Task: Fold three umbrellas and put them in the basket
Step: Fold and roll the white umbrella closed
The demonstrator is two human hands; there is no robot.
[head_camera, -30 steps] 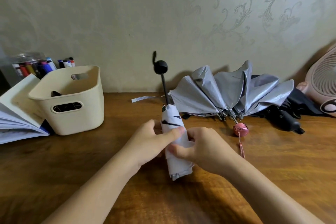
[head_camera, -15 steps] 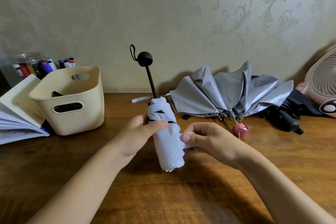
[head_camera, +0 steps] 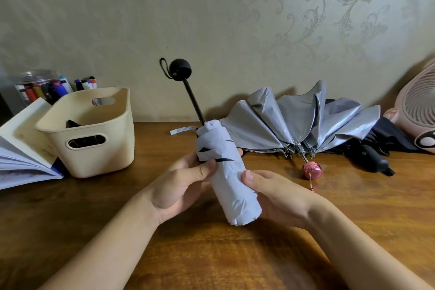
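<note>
We look down from head height at a wooden tabletop (head_camera: 211, 254) set against a patterned wall; both hands hold a small white umbrella (head_camera: 226, 172) just above it, in the middle of the view. The left hand (head_camera: 181, 186) wraps the upper part of the rolled canopy, its fingers (head_camera: 204, 168) curled round the cloth with the thumb across the front. The right hand (head_camera: 280, 198) cups the lower part from the side; its fingers are clamped there too, the thumb pressing on the fabric.

The canopy is rolled into a fairly neat tube tilted to the left; its black shaft is still drawn out, with a round black knob (head_camera: 180, 69) at the top, and a pale strap (head_camera: 183, 129) sticks out loose on the left, not fastened round the roll.

A cream basket (head_camera: 122, 129) stands well to the left of the hands; something dark shows inside it, but we cannot tell what. To the right, near the wall, a silver umbrella (head_camera: 306, 122) lies half collapsed, its panels fanned out and its pink handle (head_camera: 312, 170) pointing toward us; a black umbrella (head_camera: 372, 158) lies just behind and beside it, partly hidden.

We judge the task to be at an early stage; the first umbrella is rolled but still needs its strap closed and its shaft pushed in, and all three are outside the basket.

An open book (head_camera: 21, 148) and a jar of markers (head_camera: 40, 87) sit on the far left; a pink fan (head_camera: 416, 110) is at the right edge.
</note>
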